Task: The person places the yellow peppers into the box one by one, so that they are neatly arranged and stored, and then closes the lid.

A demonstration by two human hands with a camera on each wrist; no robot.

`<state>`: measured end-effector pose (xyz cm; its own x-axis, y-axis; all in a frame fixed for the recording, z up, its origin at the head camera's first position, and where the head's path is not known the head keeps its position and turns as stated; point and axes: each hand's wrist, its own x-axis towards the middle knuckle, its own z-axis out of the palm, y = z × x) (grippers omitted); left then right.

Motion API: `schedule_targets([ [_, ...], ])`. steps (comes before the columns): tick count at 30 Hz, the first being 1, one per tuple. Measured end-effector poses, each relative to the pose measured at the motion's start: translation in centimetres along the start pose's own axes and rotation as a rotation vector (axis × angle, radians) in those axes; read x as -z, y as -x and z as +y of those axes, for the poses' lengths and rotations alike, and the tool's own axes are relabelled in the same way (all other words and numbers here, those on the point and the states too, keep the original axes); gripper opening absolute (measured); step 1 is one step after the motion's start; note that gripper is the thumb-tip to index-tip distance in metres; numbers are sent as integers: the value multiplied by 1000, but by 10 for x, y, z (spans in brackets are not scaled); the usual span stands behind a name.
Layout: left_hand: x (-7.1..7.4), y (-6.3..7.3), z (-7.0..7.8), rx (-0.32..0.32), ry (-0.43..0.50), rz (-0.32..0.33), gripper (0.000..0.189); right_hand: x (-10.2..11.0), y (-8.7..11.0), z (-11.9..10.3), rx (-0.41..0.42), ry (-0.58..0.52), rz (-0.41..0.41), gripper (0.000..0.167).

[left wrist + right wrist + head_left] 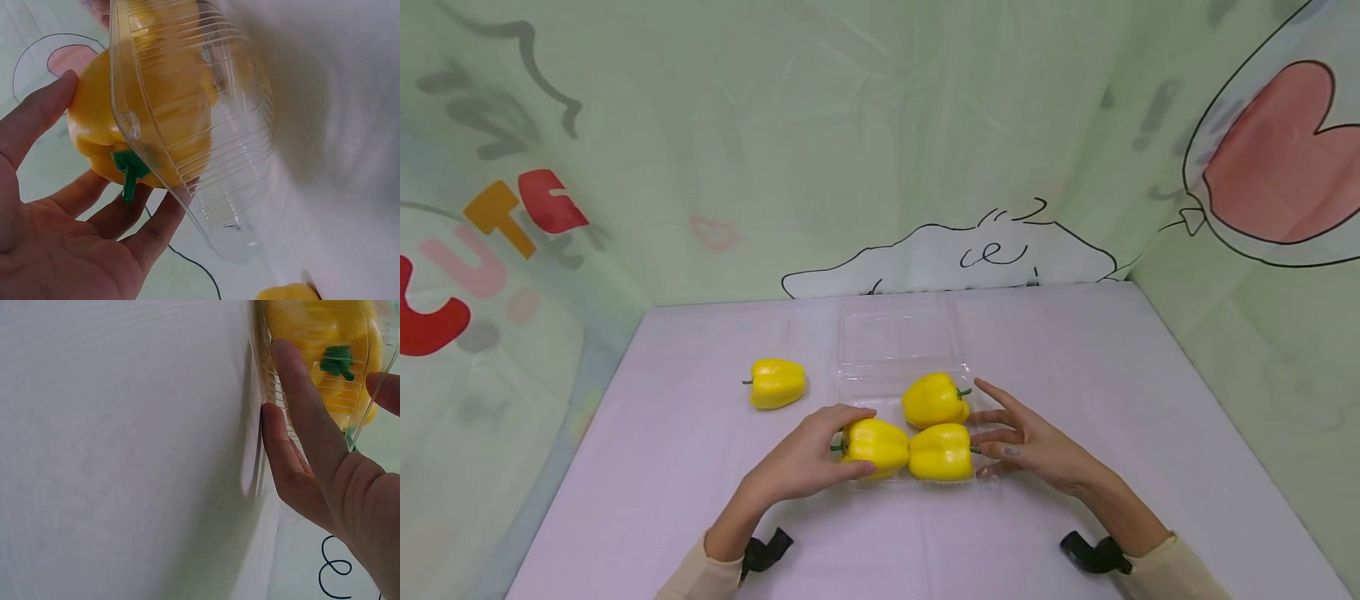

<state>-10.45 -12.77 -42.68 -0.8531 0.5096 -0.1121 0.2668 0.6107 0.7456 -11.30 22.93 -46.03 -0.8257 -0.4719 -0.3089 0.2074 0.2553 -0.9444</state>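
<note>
My left hand (pixel 808 454) grips a yellow bell pepper (pixel 874 447) at the left side of a clear plastic clamshell container (pixel 897 332). In the left wrist view, the thumb and fingers lie round this pepper (pixel 94 125), its green stem toward the palm. A second yellow bell pepper (pixel 940 452) sits to its right, and a third yellow bell pepper (pixel 934 400) lies behind that one, both in the container. Against the container's right wall, my right hand (pixel 1033 442) rests with fingers extended; in the right wrist view its thumb (pixel 384 392) is near the rim.
Another yellow bell pepper (pixel 777 383) lies on the pale cloth-covered table (pixel 700 358), left of the container. The container's lid is folded back toward the printed curtain (pixel 880 150). Dark wrist cameras are strapped to both wrists.
</note>
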Motion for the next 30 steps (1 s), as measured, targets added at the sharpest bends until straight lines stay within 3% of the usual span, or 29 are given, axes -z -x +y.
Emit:
schedule_targets([
  [12,0,-5,-2,-15,-12,-22,66,0,0,1,-9,3,3,107],
  [30,3,-12,2,-26,-176,-105,65,2,-1,2,-7,9,1,105],
])
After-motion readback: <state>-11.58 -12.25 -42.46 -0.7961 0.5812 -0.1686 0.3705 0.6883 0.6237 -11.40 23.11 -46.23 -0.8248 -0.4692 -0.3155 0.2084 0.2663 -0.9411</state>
